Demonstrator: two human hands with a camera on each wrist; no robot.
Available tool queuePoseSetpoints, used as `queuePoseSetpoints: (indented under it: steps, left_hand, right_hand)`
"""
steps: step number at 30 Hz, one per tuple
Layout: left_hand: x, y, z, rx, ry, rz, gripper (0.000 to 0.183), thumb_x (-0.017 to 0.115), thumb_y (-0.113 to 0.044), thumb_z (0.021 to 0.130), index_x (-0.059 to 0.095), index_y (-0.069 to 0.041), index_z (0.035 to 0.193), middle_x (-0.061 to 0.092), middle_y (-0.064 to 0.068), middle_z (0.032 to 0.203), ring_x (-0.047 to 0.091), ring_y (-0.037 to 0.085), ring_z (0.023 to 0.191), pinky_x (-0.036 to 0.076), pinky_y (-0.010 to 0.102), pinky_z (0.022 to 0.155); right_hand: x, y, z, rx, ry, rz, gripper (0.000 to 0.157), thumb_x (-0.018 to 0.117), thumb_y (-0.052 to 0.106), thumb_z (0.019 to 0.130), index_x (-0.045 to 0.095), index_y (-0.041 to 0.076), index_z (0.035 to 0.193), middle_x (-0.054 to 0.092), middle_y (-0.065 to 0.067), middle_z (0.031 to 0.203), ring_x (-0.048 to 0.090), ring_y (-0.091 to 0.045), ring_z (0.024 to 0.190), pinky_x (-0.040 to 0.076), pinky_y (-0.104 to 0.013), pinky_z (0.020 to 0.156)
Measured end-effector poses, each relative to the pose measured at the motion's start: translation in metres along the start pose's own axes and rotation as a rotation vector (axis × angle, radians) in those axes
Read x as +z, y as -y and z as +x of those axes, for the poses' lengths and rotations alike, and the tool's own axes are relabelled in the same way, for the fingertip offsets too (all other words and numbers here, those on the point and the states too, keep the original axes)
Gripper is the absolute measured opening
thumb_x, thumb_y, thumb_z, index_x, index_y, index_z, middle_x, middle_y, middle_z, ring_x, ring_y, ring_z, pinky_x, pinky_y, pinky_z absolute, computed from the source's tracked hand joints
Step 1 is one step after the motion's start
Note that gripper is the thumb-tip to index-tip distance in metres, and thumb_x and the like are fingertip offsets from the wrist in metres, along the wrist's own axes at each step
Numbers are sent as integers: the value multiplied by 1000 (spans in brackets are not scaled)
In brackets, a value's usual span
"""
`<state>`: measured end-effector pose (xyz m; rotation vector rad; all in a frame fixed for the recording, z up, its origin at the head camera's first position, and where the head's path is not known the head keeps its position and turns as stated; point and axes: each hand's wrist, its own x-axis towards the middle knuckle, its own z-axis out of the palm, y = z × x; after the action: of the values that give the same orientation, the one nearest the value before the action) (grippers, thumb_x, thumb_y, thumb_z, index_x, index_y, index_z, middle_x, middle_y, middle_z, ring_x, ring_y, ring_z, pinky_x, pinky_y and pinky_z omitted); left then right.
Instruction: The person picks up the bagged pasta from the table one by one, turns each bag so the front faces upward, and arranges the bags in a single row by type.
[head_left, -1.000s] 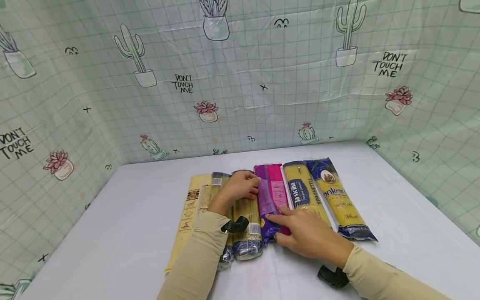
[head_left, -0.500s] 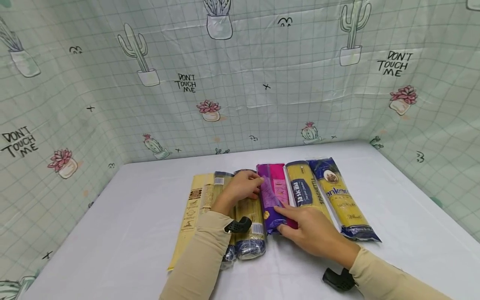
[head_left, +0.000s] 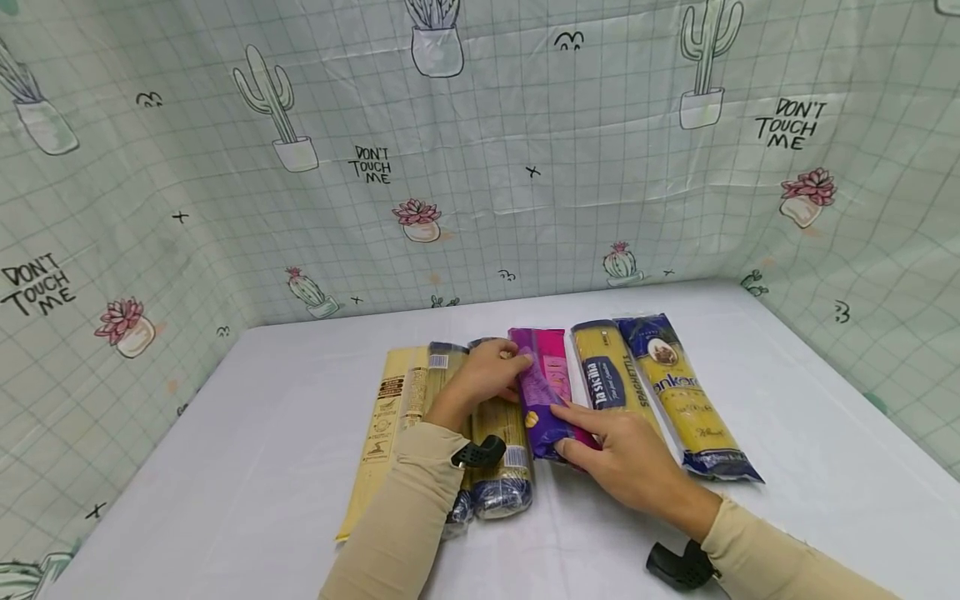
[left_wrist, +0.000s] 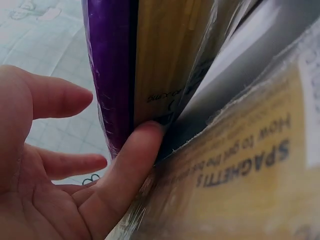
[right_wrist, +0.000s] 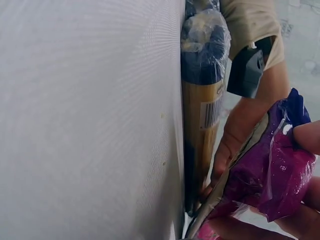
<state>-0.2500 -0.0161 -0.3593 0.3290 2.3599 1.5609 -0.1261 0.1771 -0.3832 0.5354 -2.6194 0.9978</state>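
A purple-and-pink pasta packet (head_left: 545, 385) is in both hands, its near end raised off the table. My right hand (head_left: 630, 458) grips that near end, thumb and fingers round the crinkled wrapper (right_wrist: 270, 170) in the right wrist view. Toward the far end, my left hand (head_left: 487, 371) holds the packet's left edge. In the left wrist view, one digit lies against the windowed side (left_wrist: 170, 60) and other fingertips (left_wrist: 82, 97) are close to the purple face. Beside it on the left lies a spaghetti packet with blue ends (head_left: 501, 467), partly behind my left hand.
Farther left are another blue-ended packet (head_left: 442, 367) and a pale yellow packet (head_left: 375, 442), partly covered by my left forearm. To the right lie a La Sicilia spaghetti packet (head_left: 607, 367) and an Ankara packet (head_left: 686, 400). A cactus-print cloth (head_left: 480, 167) hangs behind the white table (head_left: 247, 467).
The near end of the purple-and-pink packet has come up off the table in my right hand, and the packet has tilted. My left hand stays near its far end.
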Motion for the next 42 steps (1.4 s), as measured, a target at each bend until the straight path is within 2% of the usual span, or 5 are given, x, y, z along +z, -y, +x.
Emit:
queuePoseSetpoints:
  steps: [5,15,23,33,42]
  left_hand:
    - [0,2,1,-10,3,-57,54,61,-20,101,45,4,146,68,22,109,72,31,87,60,37,69]
    - [4,2,2,-30,56,-79,57,59,-28,102,42,-6,152,62,18,108,68,22,68,60,37,65]
    - [6,1,2,-30,63,-37,66,64,-34,99,39,-5,152,59,18,115,69,23,73,60,38,66]
    - [8,1,2,-9,45,-83,62,66,-24,97,41,-3,150,54,20,128,68,23,84,60,36,71]
    - [9,1,2,-2,13,-128,57,67,-12,94,45,-4,146,54,22,123,67,24,82,60,36,69]
  right_hand:
    - [0,1,-1,-39,-14,11,42,78,24,87,71,19,128,66,-2,128,64,-15,101,50,-34,77]
    - [0,4,-4,-32,-24,59,42,78,23,88,70,19,129,64,0,131,54,-9,75,42,-24,58]
    - [1,5,-4,-54,-34,60,42,80,23,86,72,18,127,64,0,130,64,-15,110,53,-36,83]
    - [1,4,-4,-78,-46,35,42,81,26,84,73,18,125,65,2,129,65,-17,110,53,-42,87]
    - [1,4,-5,-65,-23,38,43,81,28,85,72,18,126,63,2,132,63,-21,115,51,-46,91]
